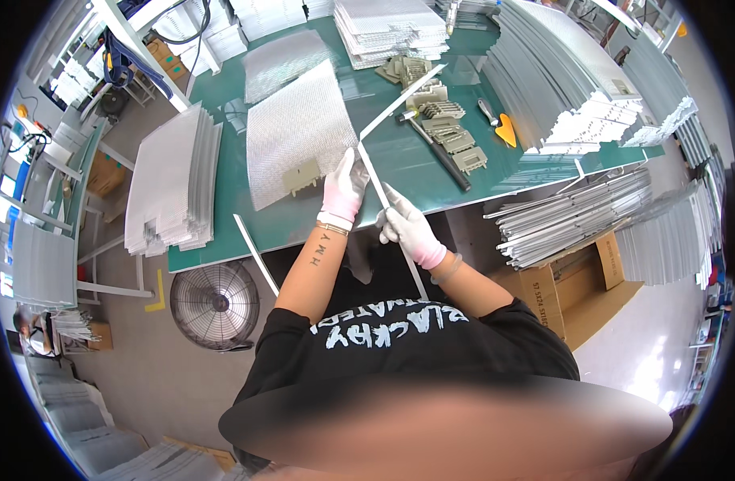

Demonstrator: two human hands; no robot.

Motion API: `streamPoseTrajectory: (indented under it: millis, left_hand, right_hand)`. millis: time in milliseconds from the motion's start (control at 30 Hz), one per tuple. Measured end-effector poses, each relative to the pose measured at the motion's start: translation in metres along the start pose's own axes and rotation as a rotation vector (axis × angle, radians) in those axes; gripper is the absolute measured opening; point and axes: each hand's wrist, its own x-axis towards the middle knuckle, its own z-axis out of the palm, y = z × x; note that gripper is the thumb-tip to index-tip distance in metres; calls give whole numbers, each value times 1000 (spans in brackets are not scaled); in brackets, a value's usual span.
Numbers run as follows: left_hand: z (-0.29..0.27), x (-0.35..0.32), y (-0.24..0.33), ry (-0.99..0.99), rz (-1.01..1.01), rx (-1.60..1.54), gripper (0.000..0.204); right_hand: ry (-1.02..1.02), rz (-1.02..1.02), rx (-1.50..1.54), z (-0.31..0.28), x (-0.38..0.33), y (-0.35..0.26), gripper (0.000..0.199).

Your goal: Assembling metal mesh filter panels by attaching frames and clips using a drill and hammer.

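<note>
In the head view, your left hand (346,188) and right hand (411,228), both in thin white gloves with pinkish cuffs, close on a slender, straight white strip (374,175) that slants from the green table's near edge down toward your black shirt. Your left fingers grip near its upper end, partly hidden; your right fingers pinch it lower down. At that upper end, a second pale strip (403,99) meets it at an angle, reaching over the glossy green table (504,170); you cannot tell whether they are joined. Beside your left hand lies a silvery sheet (299,120) with a fine mesh texture, a flat, notched olive-grey piece (301,177) on its lower part. To the right are slotted olive-grey pieces (447,132), a hammer (439,152) with a dark handle, and an orange, leaf-shaped tool (506,130). Thin sheets with stepped edges form a stack (171,184) at left.
</note>
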Motion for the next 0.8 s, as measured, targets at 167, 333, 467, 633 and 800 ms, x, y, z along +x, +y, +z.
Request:
streamPoseTrajectory:
  millis: [167,333,467,633,800]
  left_hand:
    - [20,-7,10,168,-233,-379,24]
    - [31,-22,12,97,-350,-130,28]
    - [29,-33,2,181,-205,-357,35]
    - [11,-74,27,-146,-174,-235,45]
    - [-10,-111,126,136,256,992,33]
  right_hand:
    - [64,-2,-275,2,11,-10,57]
    - [51,-169,-663,-13,81,-36,56]
    - [226,-220,-949,0,116,-50,85]
    - [146,-123,-954,14,116,-61,91]
    - [129,31,-879,7,108,-64,90]
